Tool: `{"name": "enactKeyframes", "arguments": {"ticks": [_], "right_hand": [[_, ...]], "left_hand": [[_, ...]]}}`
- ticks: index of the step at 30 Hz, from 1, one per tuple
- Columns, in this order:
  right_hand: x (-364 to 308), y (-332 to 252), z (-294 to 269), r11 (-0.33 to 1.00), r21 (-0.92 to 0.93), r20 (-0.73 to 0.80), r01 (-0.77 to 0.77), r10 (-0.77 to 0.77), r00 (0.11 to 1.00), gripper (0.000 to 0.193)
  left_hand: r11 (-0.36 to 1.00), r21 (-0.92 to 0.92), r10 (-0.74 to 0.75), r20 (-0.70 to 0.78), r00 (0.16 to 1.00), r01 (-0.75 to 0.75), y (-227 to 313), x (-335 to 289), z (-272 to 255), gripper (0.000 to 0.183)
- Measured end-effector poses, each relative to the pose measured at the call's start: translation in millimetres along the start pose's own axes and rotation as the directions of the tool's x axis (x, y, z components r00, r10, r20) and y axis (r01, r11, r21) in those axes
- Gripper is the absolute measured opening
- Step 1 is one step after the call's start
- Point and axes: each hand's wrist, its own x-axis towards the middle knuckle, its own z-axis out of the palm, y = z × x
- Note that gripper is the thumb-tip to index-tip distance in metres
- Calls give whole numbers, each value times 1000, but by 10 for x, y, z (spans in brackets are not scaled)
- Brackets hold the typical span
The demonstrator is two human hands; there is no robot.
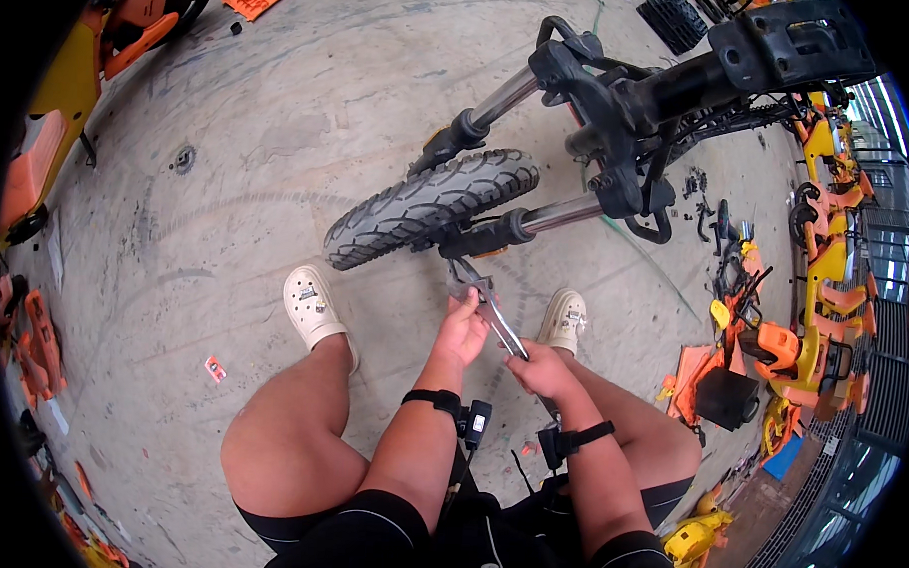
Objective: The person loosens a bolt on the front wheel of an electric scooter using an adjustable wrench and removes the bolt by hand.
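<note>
Below the front wheel [432, 205] of a two-wheeler frame, a long silver wrench [503, 329] slants down toward my lap. My left hand [463, 329] is closed with its fingers on the wrench near its upper end. Lower down, my right hand [540, 371] wraps round the handle, whose end shows past it. The wrench's upper end is close to the wheel's axle and the bottom of the near fork leg [486, 235]; whether they touch I cannot tell. A knobbly black tyre covers the wheel, and the fork [557, 212] has chrome tubes.
The black frame [672, 81] reaches to the upper right. Loose parts lie on the concrete to the right, near a black box [727, 399]. Yellow and orange scooters [826, 267] line the right side; another scooter [66, 80] stands at left. A sprocket [183, 159] lies on the floor.
</note>
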Motion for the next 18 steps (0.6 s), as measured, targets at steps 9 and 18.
{"name": "enactKeyframes", "arguments": {"ticks": [9, 18], "right_hand": [[-2, -46, 22, 997, -78, -24, 7, -9, 1000, 33], [-91, 49, 16, 885, 403, 427, -235, 45, 903, 67]], "left_hand": [[999, 34, 36, 9, 999, -37, 26, 14, 21, 27], [996, -53, -73, 80, 994, 77, 104, 44, -176, 22]]}}
